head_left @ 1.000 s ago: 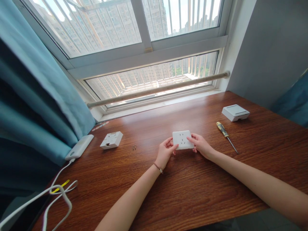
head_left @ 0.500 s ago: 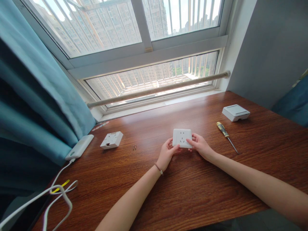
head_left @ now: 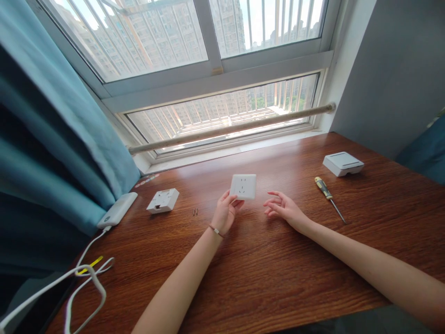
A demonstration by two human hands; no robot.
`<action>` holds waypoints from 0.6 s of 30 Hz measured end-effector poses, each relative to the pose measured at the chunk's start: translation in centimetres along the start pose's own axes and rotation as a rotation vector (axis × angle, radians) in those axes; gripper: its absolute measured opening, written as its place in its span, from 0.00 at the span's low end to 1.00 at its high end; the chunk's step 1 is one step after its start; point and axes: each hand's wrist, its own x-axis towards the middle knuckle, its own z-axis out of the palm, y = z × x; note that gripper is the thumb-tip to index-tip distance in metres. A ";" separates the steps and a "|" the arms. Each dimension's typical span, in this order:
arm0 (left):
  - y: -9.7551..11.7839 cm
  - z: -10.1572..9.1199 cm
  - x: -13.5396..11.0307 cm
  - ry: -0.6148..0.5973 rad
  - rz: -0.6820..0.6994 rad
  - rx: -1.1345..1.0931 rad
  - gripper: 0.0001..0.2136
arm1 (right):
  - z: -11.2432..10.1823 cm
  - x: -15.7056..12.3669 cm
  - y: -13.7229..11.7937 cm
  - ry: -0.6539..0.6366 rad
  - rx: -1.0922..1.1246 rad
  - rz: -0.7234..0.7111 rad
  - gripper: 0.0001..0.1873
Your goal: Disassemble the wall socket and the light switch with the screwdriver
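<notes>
- While I watch from the head cam, I have the socket (head_left: 243, 187) in the left hand (head_left: 225, 213), near the middle of the table (head_left: 236, 283).
- Left hand: gripping the socket at its near left corner, thumb on the front, other fingers underneath. I can't tell how far it sits off the table.
- Socket: slotted face toward me, slightly tilted.
- Right hand (head_left: 282, 208): holding nothing, fingers spread and loosely bent, just right of the socket, not touching it.
- Band (head_left: 217, 231) on the left wrist.
- Screws (head_left: 195, 212): I count two, side by side on the table, left of the left hand.
- Base (head_left: 162, 201): white, lying left of the screws, cutout in the near side.
- Screwdriver (head_left: 324, 189): right of the right hand, well apart from it, handle toward the window (head_left: 222, 95), tip toward me.
- White box (head_left: 343, 163): beyond the screwdriver, toward the far right.
- Power bank (head_left: 120, 210): far left, by the curtain (head_left: 100, 153), white cable (head_left: 86, 247) plugged into its near end.
- Yellow tie (head_left: 91, 266): at the cable's loop.
</notes>
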 end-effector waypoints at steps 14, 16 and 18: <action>9.2 -16.4 5.1 0.689 0.198 0.127 0.14 | -0.2 0.0 0.4 0.034 -0.020 0.035 0.27; 9.1 -17.0 5.2 0.734 0.196 0.135 0.15 | -0.2 0.0 0.5 0.035 -0.020 0.036 0.27; 9.2 -17.2 5.4 0.761 0.190 0.141 0.15 | -0.2 0.1 0.5 0.037 -0.018 0.041 0.27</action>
